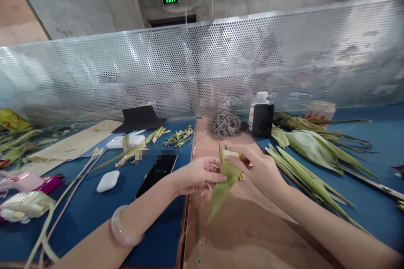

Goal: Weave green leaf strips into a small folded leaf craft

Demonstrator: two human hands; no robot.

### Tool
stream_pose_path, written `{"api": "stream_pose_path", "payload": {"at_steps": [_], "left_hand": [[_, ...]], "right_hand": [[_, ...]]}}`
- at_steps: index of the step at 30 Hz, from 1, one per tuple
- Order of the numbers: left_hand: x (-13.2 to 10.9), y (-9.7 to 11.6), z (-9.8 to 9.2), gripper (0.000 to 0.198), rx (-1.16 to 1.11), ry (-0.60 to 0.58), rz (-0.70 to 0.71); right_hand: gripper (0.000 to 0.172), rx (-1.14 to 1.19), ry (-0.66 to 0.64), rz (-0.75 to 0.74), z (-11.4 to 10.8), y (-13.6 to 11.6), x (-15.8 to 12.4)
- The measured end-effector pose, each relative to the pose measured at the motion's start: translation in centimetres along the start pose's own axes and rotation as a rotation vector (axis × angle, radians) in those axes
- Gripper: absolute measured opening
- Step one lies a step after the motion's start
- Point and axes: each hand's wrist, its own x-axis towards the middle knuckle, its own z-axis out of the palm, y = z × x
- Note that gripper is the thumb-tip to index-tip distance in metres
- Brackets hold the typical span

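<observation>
A green corn husk (224,182) is held up over the bare wooden strip in the middle of the table, its pointed end hanging down. My left hand (202,174), with a pale bangle on its wrist, pinches the husk from the left side. My right hand (257,166) grips its upper part, where a paler folded piece shows under the fingers. Part of the fold is hidden behind the right fingers. Long strips of green husk (306,176) lie just right of my right hand, with a wider pale husk (312,147) behind them.
A tangle of grey cord (225,125) sits behind my hands. Beside it stand a white bottle (261,97) and a dark phone (263,121). On the left lie another phone (159,172), a white earphone case (107,181) and husk scraps (179,136). A perforated metal panel (158,67) closes the back.
</observation>
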Motion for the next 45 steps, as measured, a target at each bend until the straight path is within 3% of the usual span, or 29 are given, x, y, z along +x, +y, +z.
{"api": "stream_pose_path", "payload": {"at_steps": [5,11,16,22,29,39,45], "left_hand": [[0.4,-0.3,-0.5,0.029,-0.097,0.029,0.018],[1.0,-0.7,-0.6,0.029,-0.158,0.107,0.057],[1.1,-0.5,-0.5,0.032,-0.154,0.231,0.014],[1.1,-0.6,-0.7,0.033,-0.168,0.192,0.024],[1.1,-0.4,-0.6,0.023,-0.171,0.227,-0.015],[1.4,-0.8,-0.7,0.021,-0.217,0.261,0.007],[1.5,-0.6,-0.8,0.016,-0.255,0.189,0.022]], "right_hand": [[0.021,0.094,-0.034,-0.141,-0.6,-1.1,0.4],[0.020,0.171,-0.122,-0.091,-1.1,-2.6,0.8],[0.019,0.199,-0.117,-0.052,-1.1,-2.7,0.8],[0.040,0.326,-0.179,0.137,-0.7,-2.1,0.9],[0.032,0.389,-0.139,0.042,-0.6,-1.8,0.9],[0.027,0.497,-0.155,0.069,-0.3,-1.6,0.8],[0.028,0.444,-0.114,-0.009,-0.5,-1.4,0.8]]}}
